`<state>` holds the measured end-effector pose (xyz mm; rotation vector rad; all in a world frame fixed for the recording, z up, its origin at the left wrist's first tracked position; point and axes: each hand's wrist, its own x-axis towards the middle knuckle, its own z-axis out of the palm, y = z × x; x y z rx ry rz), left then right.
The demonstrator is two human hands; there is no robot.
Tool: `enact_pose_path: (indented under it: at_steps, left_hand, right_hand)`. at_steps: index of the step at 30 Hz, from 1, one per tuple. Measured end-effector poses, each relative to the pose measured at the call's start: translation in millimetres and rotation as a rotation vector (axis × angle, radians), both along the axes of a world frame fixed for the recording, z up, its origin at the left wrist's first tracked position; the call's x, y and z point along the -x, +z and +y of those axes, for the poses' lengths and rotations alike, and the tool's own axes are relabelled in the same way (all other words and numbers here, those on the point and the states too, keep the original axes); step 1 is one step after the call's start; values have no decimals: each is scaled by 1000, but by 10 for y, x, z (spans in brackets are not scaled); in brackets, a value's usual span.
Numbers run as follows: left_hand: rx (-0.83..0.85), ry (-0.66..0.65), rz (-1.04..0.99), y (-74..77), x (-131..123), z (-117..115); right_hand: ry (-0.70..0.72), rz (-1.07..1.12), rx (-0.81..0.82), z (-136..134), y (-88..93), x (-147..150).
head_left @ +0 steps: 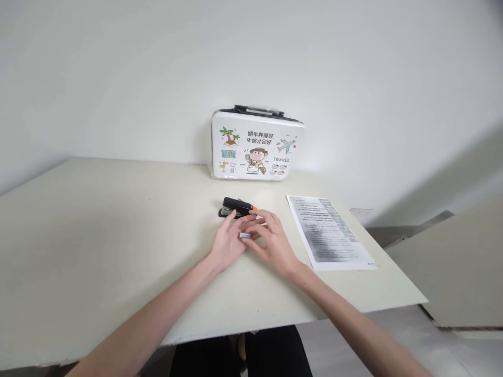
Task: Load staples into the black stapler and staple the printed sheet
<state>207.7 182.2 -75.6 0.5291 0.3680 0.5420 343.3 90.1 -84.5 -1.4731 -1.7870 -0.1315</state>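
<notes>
1. Your left hand (229, 240): rests on the counter (98, 235) near its middle, with the palm turned inward. Its fingers (232, 219) are stretched forward and close together. Their tips reach the near side of the stapler (237, 207), but you cannot tell whether they touch it.

2. Your right hand (275, 243): just beside the left, back upward. Its fingers (268, 219) are loosely bent and point forward and to the left, with their tips near the stapler's orange end.

3. Block (245, 235): small and pale, sitting low between your two hands where the thumbs meet. Both hands close in on it and most of it is hidden, so you cannot tell which fingers hold it or how firmly.

4. Stapler: black with an orange tip at its right end. It lies flat on the counter, lengthwise across your view, just beyond both hands.

5. Sheet (330, 233): printed paper lying flat on the counter to the right of your right hand and apart from it, near the counter's right edge. The print is too blurred to read.

6. Case (255, 149): white with a cartoon print and the word TRAVEL, and a dark handle on top. It stands upright against the wall (157, 68), behind the stapler and well apart from it.

7. Board (456, 262): a second pale surface at the far right, with a gap between it and the counter.
</notes>
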Motion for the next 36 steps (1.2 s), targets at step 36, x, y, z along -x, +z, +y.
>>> enact_pose_path:
  at_steps: [36]
  left_hand:
    - [-270,21,230,101,-70,-2]
  right_hand:
    - [-188,469,382,-1167,-42,-779]
